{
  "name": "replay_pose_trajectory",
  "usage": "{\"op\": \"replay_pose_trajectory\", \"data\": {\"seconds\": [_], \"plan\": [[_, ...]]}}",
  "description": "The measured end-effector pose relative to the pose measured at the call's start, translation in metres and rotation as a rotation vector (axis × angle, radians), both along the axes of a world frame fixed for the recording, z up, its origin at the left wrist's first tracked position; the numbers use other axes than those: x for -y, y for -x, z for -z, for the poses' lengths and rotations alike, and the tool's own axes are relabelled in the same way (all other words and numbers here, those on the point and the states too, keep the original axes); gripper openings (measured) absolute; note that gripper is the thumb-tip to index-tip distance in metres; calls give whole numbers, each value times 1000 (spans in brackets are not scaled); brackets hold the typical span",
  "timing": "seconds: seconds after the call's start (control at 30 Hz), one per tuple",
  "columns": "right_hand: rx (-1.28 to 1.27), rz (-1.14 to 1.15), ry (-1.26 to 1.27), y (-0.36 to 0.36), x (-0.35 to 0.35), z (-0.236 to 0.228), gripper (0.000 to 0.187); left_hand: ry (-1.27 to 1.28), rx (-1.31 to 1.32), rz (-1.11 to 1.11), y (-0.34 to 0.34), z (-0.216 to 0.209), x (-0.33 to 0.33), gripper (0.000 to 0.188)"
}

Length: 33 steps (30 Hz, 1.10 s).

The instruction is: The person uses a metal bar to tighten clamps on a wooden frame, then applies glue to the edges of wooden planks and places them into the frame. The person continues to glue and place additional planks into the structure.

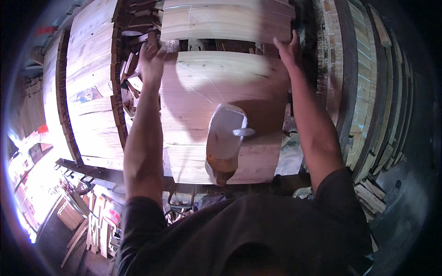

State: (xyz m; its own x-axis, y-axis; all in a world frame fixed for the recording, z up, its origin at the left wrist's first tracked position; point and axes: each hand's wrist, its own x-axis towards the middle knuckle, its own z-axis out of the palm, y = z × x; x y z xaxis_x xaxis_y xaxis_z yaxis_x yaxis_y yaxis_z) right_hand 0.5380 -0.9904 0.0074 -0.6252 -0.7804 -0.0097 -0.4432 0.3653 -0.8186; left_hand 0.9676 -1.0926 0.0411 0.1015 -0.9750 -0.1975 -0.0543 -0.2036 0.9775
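Observation:
Two pale wooden panels lie in front of me, the near panel (207, 73) and the far panel (221, 23), with a dark gap between them. My left hand (152, 62) is beside the near panel's far left corner, fingers apart and nothing visible in them. Across from it, my right hand (289, 51) reaches the right end of the gap, close to the far panel's corner, its thumb and fingers spread. On the near panel is a cut-open plastic jug (225, 129) with orange-brown stuff at its near end. A pale piece sticks out from its right side.
More boards (92, 60) stretch along the left in bright light. Stacked planks (363, 83) line the right side. A dark metal rail (106, 174) runs along the near edge. Wood offcuts (99, 221) lie at the lower left, and scraps (133, 83) fill the left gap.

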Motion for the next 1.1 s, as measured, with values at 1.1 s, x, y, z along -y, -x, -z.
{"op": "replay_pose_trajectory", "data": {"seconds": [1.1], "plan": [[68, -2, -371, -126, -462, -30, 44, 1872, -158, -46, -38, -489, -524, 27]]}}
